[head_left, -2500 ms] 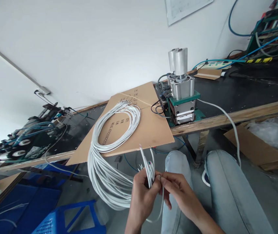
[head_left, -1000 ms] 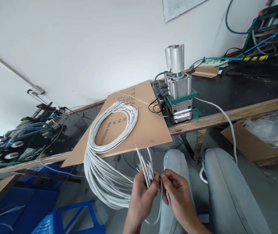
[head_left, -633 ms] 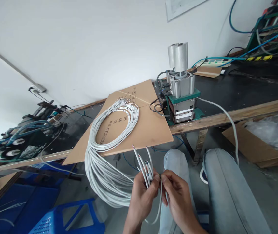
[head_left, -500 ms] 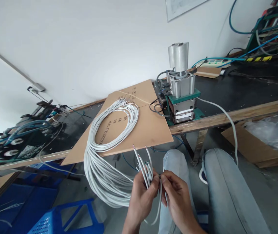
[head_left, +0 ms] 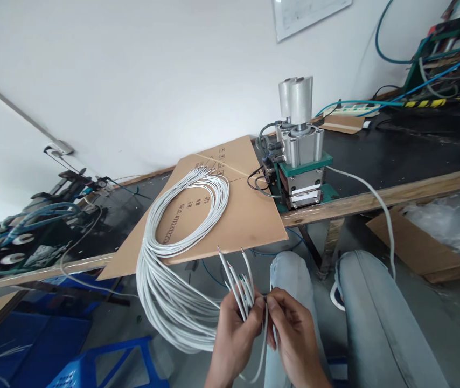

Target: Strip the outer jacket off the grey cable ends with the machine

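Note:
A bunch of white cable ends (head_left: 236,277) stands up out of my left hand (head_left: 236,328), which is closed around it. Right beside it, my right hand (head_left: 292,328) pinches one cable end between thumb and fingers, and the fingertips of both hands nearly touch. That cable's tip is mostly hidden by the fingers. From my left hand the white cables run left into a large hanging coil (head_left: 173,307). The coil's upper loops rest on a flat cardboard sheet (head_left: 250,226), where more stripped ends lie near its far side.
A pneumatic press (head_left: 300,156) on a green base stands right of the cardboard, with a grey cable trailing from it. The black bench (head_left: 408,151) has a wooden front edge. A blue stool (head_left: 109,364) is at lower left, and an opened carton (head_left: 419,248) lies under the bench.
The camera view has shifted slightly. Both hands keep nearly the same position and grip, with the cable ends tilted a little differently.

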`<state>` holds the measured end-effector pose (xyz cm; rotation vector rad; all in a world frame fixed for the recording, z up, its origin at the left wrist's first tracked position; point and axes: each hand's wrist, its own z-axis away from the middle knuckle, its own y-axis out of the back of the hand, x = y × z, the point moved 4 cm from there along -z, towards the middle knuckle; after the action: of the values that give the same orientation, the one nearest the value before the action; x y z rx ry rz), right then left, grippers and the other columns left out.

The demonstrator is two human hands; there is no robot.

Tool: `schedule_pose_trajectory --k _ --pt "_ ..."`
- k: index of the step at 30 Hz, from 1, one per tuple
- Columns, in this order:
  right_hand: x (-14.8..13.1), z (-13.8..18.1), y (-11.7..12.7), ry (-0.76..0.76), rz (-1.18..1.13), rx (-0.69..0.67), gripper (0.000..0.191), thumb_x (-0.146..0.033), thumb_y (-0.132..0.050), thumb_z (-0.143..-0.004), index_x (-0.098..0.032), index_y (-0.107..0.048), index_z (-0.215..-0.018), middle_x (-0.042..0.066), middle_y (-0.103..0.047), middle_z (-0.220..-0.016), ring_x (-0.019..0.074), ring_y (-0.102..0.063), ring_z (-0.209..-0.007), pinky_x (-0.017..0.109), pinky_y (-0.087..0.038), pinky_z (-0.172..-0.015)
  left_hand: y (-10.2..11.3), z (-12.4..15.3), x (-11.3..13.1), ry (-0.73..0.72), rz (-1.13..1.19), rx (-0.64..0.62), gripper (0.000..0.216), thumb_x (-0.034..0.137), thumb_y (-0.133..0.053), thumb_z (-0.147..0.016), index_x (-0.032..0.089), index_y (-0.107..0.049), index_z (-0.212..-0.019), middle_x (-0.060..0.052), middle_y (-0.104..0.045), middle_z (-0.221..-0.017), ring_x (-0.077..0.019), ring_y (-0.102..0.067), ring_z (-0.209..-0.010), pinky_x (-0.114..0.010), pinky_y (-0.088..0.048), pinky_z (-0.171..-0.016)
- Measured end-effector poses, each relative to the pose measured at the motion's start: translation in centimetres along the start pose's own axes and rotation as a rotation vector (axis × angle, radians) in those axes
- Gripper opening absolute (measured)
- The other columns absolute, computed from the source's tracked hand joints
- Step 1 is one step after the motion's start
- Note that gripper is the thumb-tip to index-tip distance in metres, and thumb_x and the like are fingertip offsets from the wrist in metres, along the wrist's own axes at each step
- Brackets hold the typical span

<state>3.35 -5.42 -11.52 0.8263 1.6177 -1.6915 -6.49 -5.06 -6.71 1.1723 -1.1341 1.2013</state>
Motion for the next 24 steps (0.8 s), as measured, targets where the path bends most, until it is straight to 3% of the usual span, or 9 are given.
schedule_pose_trajectory --k 13,24 --pt "-0.73 -0.30 0.55 0.055 0.131 -0.129 0.043 -0.052 -0.062 -0.095 -0.018 -0.058 -0.068 -0.007 -0.045 -0.049 0.0063 -0.041 -0.038 0.017 -0.032 -0.039 0.03 -0.93 -0.21 0.107 0.066 -0.116 0.045 0.056 -0.075 -0.080 0.019 -0.051 -0.072 0.011 -0.036 -0.052 -0.0044 -0.025 -0.044 -0.017 -0.022 -0.041" --pt "-0.51 -0.44 -0.11 0.015 0.066 -0.009 0.050 -0.062 -0.068 -0.086 -0.019 -0.058 -0.063 -0.009 -0.040 -0.040 0.0060 -0.033 -0.032 0.018 -0.026 -0.034 -0.31 -0.72 -0.18 0.057 0.091 -0.079 0.043 0.053 -0.073 -0.083 0.019 -0.050 -0.071 0.010 -0.037 -0.055 -0.0052 -0.027 -0.047 -0.018 -0.026 -0.044"
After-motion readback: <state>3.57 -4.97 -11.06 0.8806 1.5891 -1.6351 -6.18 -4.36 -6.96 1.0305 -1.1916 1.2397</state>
